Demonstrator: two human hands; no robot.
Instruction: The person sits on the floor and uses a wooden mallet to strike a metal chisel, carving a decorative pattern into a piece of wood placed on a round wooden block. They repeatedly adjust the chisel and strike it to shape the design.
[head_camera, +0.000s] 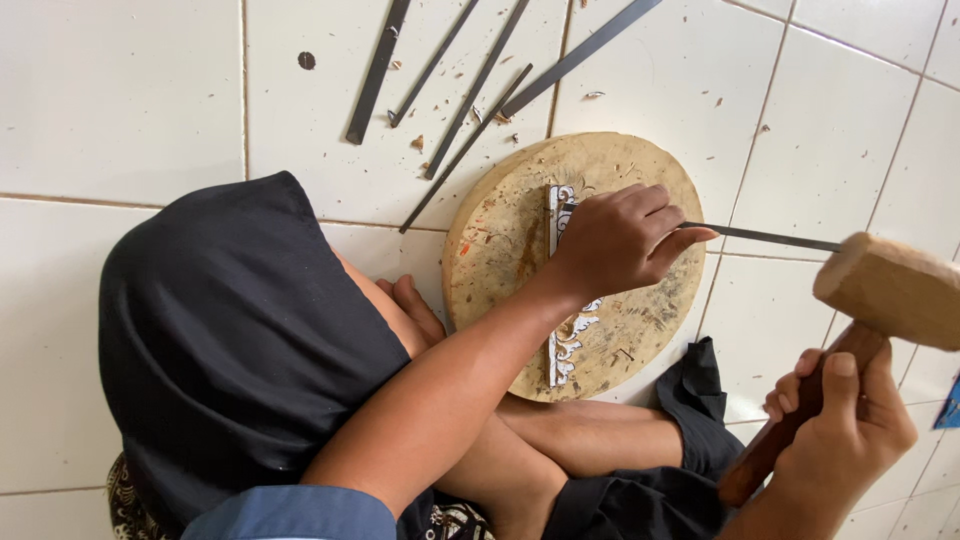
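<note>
Left hand (615, 240) closed around a thin metal chisel (760, 237), fingers wrapped over the shaft near its working end. Chisel lying almost level across the view, long axis running left to right, tip under the fist pointing left onto a pale carved strip (562, 330), butt end reaching right toward the mallet (885, 290). Strip resting on a round wooden block (500, 240), long axis running up and down the view, crosswise to the chisel. Right hand (840, 420) gripping the mallet's dark handle, wooden head raised at the right edge, just beside the chisel's butt but apart from it. Block flat on the white tiled floor (120, 100), against the bare legs. Five more chisels (470, 90) loose on the tiles above the block, fanned, long axes slanting from lower left to upper right, wood chips scattered about them.
</note>
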